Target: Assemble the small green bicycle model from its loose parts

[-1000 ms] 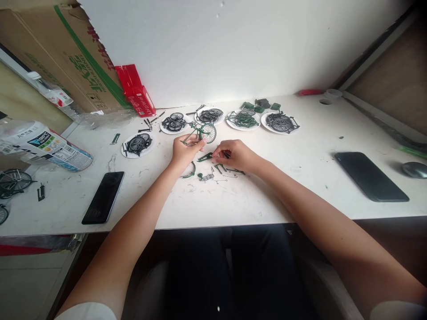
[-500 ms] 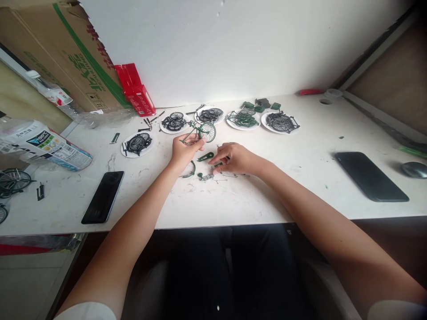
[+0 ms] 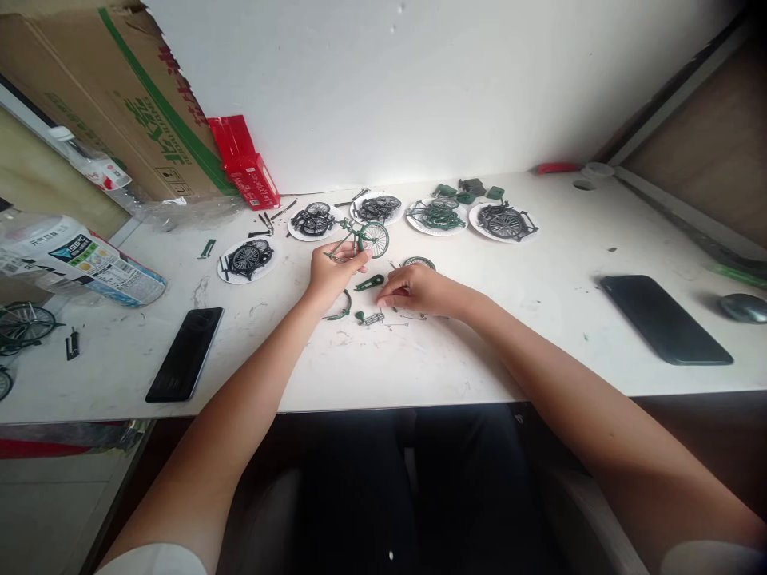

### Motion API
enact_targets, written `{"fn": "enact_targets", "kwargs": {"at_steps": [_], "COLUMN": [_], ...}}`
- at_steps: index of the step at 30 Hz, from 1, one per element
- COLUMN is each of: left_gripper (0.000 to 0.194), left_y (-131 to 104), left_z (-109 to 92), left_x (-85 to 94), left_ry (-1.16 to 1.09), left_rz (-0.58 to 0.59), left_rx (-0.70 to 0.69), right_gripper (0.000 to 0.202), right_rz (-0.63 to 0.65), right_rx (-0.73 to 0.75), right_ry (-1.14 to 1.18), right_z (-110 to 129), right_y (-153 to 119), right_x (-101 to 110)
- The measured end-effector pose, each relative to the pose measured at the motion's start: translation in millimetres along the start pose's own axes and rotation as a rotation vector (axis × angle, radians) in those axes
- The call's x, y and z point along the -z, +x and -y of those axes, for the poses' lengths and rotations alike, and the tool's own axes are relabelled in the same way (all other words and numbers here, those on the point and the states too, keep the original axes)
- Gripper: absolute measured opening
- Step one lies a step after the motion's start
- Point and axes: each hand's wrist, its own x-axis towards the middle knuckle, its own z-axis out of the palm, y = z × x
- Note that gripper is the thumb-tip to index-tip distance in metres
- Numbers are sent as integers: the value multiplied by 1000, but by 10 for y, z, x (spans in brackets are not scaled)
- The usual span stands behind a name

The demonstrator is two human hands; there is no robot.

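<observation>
My left hand (image 3: 336, 270) is closed around a green model bicycle frame (image 3: 346, 243), which has one spoked wheel (image 3: 375, 239) fitted at its right end. To the right, my right hand (image 3: 413, 288) rests low over the table with thumb and fingers pinched together; what they hold, if anything, is hidden. Close by lie a green chain cover (image 3: 370, 283), a curved green mudguard (image 3: 346, 307), a small green saddle (image 3: 359, 315) and a grey rack-like piece (image 3: 375, 319). Behind the right hand, a loose wheel (image 3: 419, 262) shows in part.
Paper plates of dark bicycle parts (image 3: 248, 258) and green parts (image 3: 437, 214) line the back. A phone (image 3: 185, 354) lies left, a black pad (image 3: 666, 319) and mouse (image 3: 743, 307) right. A large bottle (image 3: 89, 263), red box (image 3: 255, 177) and carton (image 3: 120, 104) stand back left.
My right hand's fingers have closed from a spread pose into a pinch. The small green piece beneath them is now out of sight, and the loose wheel behind shows. My left hand stays put.
</observation>
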Motion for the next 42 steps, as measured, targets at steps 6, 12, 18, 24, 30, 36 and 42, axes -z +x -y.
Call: {"fn": "enact_targets", "kwargs": {"at_steps": [6,12,18,24,30,36,42], "left_gripper": [36,39,34,27,24,22,21], "left_y": [3,-4,-11,-51,-94,-93,-111], "left_z": [41,42,63,133,112,114,76], "left_x": [9,-4,-14,-20,-20,-23,-26], "left_ry": [-22,-38,16,172,273,295,294], "left_rz": [17,38,34,51,76,89,94], "left_rx": [-3,-13,-61,-162,-217,-233,-229], "right_gripper": [31,29,28,24,15,14,12], "right_rz": [-208,-398,-566,-639,-722,-750,-713], "right_rx": [24,-19,-28,-85,-179,-229,-219], "right_ry": [-85,-62,-44,-14,-10,1,-13], "right_z": [15,75,58,76,35,10,54], "right_y": [24,34,46,43,52,61,57], "right_x": [-50,-22,-21,-37,-34,-41,-37]}}
